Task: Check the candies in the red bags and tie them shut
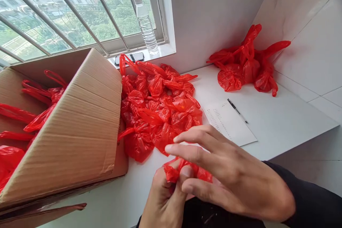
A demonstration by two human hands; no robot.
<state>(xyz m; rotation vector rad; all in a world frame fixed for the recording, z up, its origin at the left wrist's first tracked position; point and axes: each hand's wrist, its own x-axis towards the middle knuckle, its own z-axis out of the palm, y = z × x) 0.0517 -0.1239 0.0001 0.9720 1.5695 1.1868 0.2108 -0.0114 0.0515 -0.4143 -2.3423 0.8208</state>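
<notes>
My left hand [162, 199] is closed low in the middle, pinching a small red plastic bag [173, 172] between thumb and fingers. My right hand [227, 174] lies over it from the right, its thumb and lower fingers on the same bag while the upper fingers stretch out to the left. Just beyond the hands lies a heap of several tied red plastic bags [157, 110] on the white counter [280, 121].
An open cardboard box [80, 124] with more red bags inside stands at the left. A second cluster of red bags [245, 64] sits in the far right corner. A paper sheet [229, 123] and pen [237, 111] lie between. A water bottle [145, 25] and phone [130, 57] rest on the windowsill.
</notes>
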